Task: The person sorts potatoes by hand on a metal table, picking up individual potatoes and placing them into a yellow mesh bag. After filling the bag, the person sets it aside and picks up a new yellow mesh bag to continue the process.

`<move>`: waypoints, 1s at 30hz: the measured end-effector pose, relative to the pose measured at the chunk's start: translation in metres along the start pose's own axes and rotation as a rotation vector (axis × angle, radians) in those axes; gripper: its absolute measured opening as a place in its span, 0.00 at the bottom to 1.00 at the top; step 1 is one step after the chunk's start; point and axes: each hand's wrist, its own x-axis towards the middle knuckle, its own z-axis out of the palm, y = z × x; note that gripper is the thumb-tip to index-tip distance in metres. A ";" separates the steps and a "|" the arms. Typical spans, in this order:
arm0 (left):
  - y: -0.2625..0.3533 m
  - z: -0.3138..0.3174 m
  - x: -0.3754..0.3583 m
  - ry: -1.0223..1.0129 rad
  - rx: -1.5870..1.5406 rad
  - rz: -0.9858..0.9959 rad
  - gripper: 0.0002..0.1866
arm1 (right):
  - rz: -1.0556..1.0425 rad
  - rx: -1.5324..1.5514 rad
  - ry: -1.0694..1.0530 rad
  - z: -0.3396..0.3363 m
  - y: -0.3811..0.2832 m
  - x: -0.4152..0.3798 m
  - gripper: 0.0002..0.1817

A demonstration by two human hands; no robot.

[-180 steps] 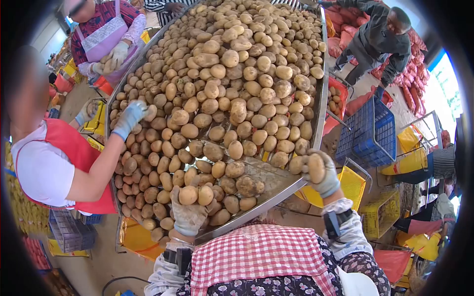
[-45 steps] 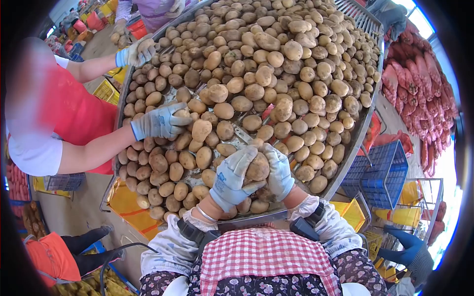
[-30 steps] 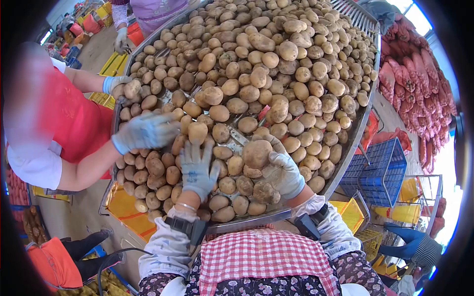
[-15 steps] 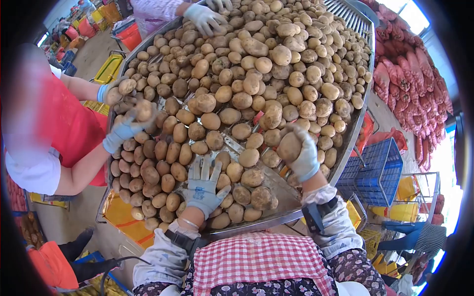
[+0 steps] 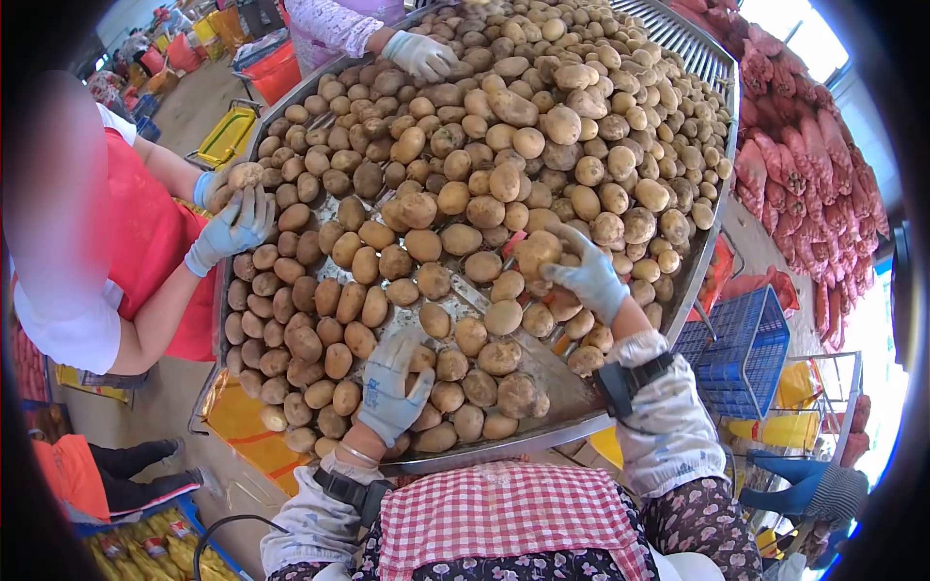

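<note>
Potatoes (image 5: 460,238) cover a metal sorting table (image 5: 567,387) in front of me. My right hand (image 5: 593,281), in a pale work glove, has its fingers round a potato (image 5: 538,254) above the pile. My left hand (image 5: 391,389), gloved too, rests among potatoes near the table's front edge. Its thumb stands apart from the fingers, with a potato (image 5: 421,359) lying beside them. The fingertips are slightly blurred.
At the left, a co-worker in a red apron (image 5: 160,232) holds a potato (image 5: 246,175) in gloved hands. Another person's gloved hand (image 5: 421,56) touches the far pile. Blue crates (image 5: 741,344) and stacked red mesh sacks (image 5: 814,184) stand at the right.
My right hand has shifted left and up with a potato. My left hand, flat and spread before, has drawn its fingers closer together. The co-worker's hands have moved left, towards their body.
</note>
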 end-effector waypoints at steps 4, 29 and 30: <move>0.030 -0.004 0.054 0.142 -0.210 0.050 0.37 | -0.069 1.194 -0.181 0.042 -0.012 -0.049 0.37; 0.067 0.046 0.068 -0.073 -1.643 -0.623 0.31 | 0.377 1.327 -0.355 0.060 -0.007 -0.100 0.28; 0.068 0.046 0.069 -0.074 -1.643 -0.622 0.31 | 0.466 1.483 -0.381 0.060 -0.008 -0.102 0.28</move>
